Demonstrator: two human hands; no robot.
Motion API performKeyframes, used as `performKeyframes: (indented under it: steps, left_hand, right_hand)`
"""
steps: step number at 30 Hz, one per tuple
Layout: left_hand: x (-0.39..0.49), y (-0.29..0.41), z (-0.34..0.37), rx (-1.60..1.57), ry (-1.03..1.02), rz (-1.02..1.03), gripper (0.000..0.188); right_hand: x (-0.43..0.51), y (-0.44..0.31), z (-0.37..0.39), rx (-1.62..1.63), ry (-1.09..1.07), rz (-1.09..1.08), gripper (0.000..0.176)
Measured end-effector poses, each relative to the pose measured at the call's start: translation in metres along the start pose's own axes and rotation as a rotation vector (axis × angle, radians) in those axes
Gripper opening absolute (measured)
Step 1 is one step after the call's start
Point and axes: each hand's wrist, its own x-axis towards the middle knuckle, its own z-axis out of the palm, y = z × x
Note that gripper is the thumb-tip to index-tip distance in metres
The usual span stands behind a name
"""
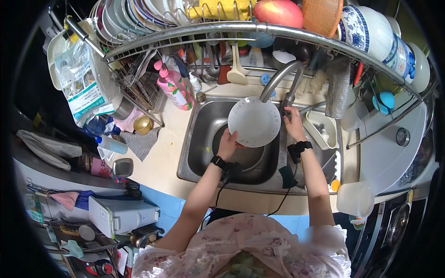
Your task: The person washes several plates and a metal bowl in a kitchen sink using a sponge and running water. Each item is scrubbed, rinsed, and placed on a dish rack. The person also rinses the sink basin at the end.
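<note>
My left hand (227,145) grips the near left rim of a white plate (254,121), thumb on top. Pale dots ring the plate, which is held over the left basin of a stainless steel sink (198,146). Above the plate's far edge hangs the mouth of a curved metal faucet (283,76). To the right of the plate, my right hand (294,124) has its fingers at the faucet handle (286,110). The fingertips partly cover that handle. A round metal basin (217,133) lies in the sink under the plate, partly hidden by it.
A metal dish rack (194,29) with plates and bowls arches over the sink's far side. Left of the sink stands a pink pump bottle (175,87). A cream strainer basket (321,130) sits at the right basin. A clear plastic container (355,199) is by the counter's front right edge.
</note>
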Motion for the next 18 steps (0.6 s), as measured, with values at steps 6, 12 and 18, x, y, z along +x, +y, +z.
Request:
performKeyframes:
  steps: [6, 12, 18]
  left_hand:
    - [0.001, 0.0, 0.01, -0.01, 0.036, 0.02, 0.029]
    - [0.004, -0.004, 0.007, -0.011, -0.004, 0.073, 0.027]
    - [0.01, -0.012, 0.013, 0.116, 0.058, 0.143, 0.027]
  right_hand:
    - [-0.002, -0.006, -0.003, 0.025, 0.032, -0.05, 0.031]
    - [-0.018, -0.025, 0.0, 0.087, 0.124, 0.047, 0.029]
    - [-0.044, -0.04, 0.016, 0.616, -0.05, 0.443, 0.051]
